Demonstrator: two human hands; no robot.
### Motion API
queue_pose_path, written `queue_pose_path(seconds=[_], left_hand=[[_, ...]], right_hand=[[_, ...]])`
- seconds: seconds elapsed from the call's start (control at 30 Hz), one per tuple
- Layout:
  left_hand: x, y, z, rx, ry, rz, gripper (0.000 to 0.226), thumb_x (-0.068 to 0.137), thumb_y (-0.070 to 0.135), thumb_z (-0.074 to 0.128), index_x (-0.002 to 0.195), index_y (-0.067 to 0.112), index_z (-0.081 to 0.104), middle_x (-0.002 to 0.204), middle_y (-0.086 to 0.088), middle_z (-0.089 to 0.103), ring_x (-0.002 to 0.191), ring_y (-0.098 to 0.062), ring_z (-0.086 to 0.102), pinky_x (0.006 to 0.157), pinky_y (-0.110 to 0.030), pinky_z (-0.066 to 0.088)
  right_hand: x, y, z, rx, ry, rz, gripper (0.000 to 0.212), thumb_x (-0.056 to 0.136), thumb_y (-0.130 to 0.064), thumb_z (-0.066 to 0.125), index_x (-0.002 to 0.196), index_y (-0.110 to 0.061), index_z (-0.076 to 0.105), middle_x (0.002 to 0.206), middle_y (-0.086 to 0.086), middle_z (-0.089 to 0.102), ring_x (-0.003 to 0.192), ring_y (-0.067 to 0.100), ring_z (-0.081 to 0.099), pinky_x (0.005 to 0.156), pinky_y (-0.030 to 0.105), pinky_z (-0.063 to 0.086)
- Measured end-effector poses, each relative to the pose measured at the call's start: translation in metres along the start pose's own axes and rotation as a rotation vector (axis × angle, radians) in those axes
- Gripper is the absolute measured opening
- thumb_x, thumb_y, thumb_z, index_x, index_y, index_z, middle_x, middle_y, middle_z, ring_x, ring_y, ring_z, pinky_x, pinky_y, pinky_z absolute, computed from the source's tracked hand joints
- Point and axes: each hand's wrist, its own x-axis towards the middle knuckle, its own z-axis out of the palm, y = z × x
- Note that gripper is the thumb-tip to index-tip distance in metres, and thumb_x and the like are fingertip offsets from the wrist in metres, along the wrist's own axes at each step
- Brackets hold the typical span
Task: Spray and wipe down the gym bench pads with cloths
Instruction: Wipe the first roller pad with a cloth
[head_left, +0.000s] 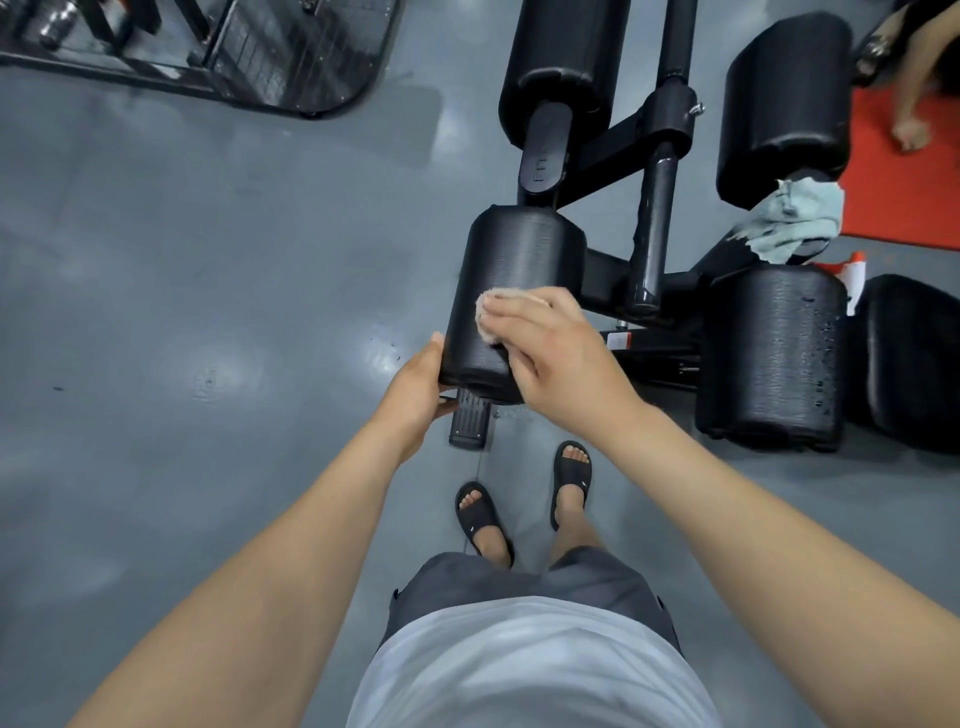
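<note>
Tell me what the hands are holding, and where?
The left hand grips the roller pad by its near end. The right hand presses a beige cloth flat on the pad's top, not gripping it.

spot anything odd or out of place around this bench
A ragged pale-blue cloth lies bunched between the far right roller pad and the near right roller pad, whose side shows unwiped droplets.

**Single head-worn wide-angle view, directed forward and steeply downward.**

The camera sits above and behind both hands, near enough that the forearms (291, 545) fill the lower frame. The left hand (415, 395) and right hand (550, 358) meet near centre on a roller pad (519, 254). Nearer the wearer than the hands are sandalled feet (480, 512) on the grey floor (208, 260). Beyond the hands the bench frame (649, 249) recedes toward the upper edge.
</note>
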Motion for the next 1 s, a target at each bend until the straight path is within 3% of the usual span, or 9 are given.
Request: queue_pose_path(seconds=[0.07, 0.13, 0.27, 0.37, 0.43, 0.5, 0.7, 0.9, 1.0], left_hand=[[0.004, 0.002, -0.004, 0.064, 0.068, 0.059, 0.028, 0.109, 0.034, 0.036, 0.126, 0.027, 0.058, 0.108, 0.003, 0.068, 0.095, -0.013, 0.065, 0.079, -0.033, 0.055], [0.008, 0.003, -0.012, 0.130, 0.130, 0.156, 0.029, 0.105, 0.030, 0.044, 0.130, 0.036, 0.056, 0.110, 0.009, 0.065, 0.099, -0.015, 0.063, 0.093, -0.039, 0.055], [-0.002, 0.014, -0.013, 0.164, 0.065, 0.194, 0.030, 0.095, 0.052, 0.045, 0.116, 0.047, 0.065, 0.110, 0.021, 0.070, 0.107, -0.010, 0.065, 0.100, -0.043, 0.053], [-0.008, 0.018, -0.009, 0.139, 0.027, 0.134, 0.037, 0.103, 0.054, 0.036, 0.122, 0.041, 0.065, 0.121, 0.016, 0.067, 0.116, -0.014, 0.062, 0.100, -0.040, 0.051], [-0.007, 0.016, -0.008, 0.089, -0.006, 0.076, 0.037, 0.106, 0.053, 0.034, 0.115, 0.038, 0.066, 0.114, 0.015, 0.068, 0.111, -0.013, 0.063, 0.098, -0.040, 0.050], [-0.005, 0.014, -0.006, 0.036, -0.056, 0.032, 0.037, 0.106, 0.054, 0.035, 0.105, 0.035, 0.068, 0.100, 0.016, 0.071, 0.099, -0.009, 0.063, 0.090, -0.036, 0.052], [0.004, 0.006, -0.007, -0.012, -0.162, -0.033, 0.048, 0.095, 0.067, 0.047, 0.122, 0.034, 0.068, 0.119, 0.008, 0.073, 0.120, -0.013, 0.062, 0.100, -0.045, 0.051], [0.004, 0.007, -0.009, 0.090, -0.035, 0.003, 0.046, 0.106, 0.054, 0.035, 0.146, 0.032, 0.040, 0.119, 0.006, 0.062, 0.114, -0.016, 0.062, 0.086, -0.038, 0.052], [0.008, 0.010, -0.012, 0.151, 0.035, 0.081, 0.029, 0.107, 0.044, 0.039, 0.135, 0.038, 0.040, 0.106, 0.003, 0.063, 0.108, -0.022, 0.064, 0.096, -0.046, 0.054]], right_hand=[[0.023, 0.011, 0.001, -0.044, 0.037, 0.063, 0.028, 0.088, 0.008, 0.056, 0.100, -0.013, 0.069, 0.124, -0.006, 0.067, 0.111, 0.028, 0.058, 0.100, 0.033, 0.044], [0.050, 0.023, 0.002, -0.093, 0.054, 0.179, 0.028, 0.087, 0.004, 0.049, 0.091, -0.020, 0.061, 0.112, -0.010, 0.066, 0.106, 0.028, 0.057, 0.096, 0.030, 0.042], [0.075, 0.030, 0.004, -0.042, 0.033, 0.316, 0.032, 0.081, 0.000, 0.032, 0.082, -0.029, 0.045, 0.094, -0.014, 0.056, 0.103, 0.026, 0.056, 0.086, 0.018, 0.030], [0.059, 0.016, 0.006, -0.025, -0.015, 0.251, 0.028, 0.081, -0.002, 0.039, 0.084, -0.025, 0.054, 0.104, -0.014, 0.064, 0.106, 0.026, 0.057, 0.092, 0.026, 0.037], [0.036, 0.004, 0.007, -0.022, -0.054, 0.156, 0.027, 0.081, -0.004, 0.043, 0.087, -0.021, 0.062, 0.115, -0.014, 0.067, 0.106, 0.028, 0.058, 0.094, 0.040, 0.043], [0.009, -0.009, 0.005, 0.010, -0.075, 0.088, 0.030, 0.081, -0.002, 0.045, 0.092, -0.016, 0.069, 0.122, -0.011, 0.068, 0.106, 0.031, 0.059, 0.093, 0.044, 0.046], [-0.007, -0.009, -0.006, 0.013, -0.020, 0.016, 0.033, 0.080, 0.010, 0.054, 0.100, -0.008, 0.073, 0.127, -0.003, 0.069, 0.114, 0.027, 0.059, 0.098, 0.038, 0.045], [0.046, 0.018, -0.007, -0.019, 0.025, 0.238, 0.029, 0.084, 0.006, 0.044, 0.088, -0.018, 0.060, 0.108, -0.009, 0.068, 0.112, 0.026, 0.060, 0.102, 0.031, 0.036], [0.039, 0.012, -0.008, -0.026, -0.008, 0.226, 0.031, 0.085, 0.002, 0.046, 0.095, -0.020, 0.066, 0.125, -0.007, 0.067, 0.122, 0.029, 0.058, 0.103, 0.019, 0.031]])
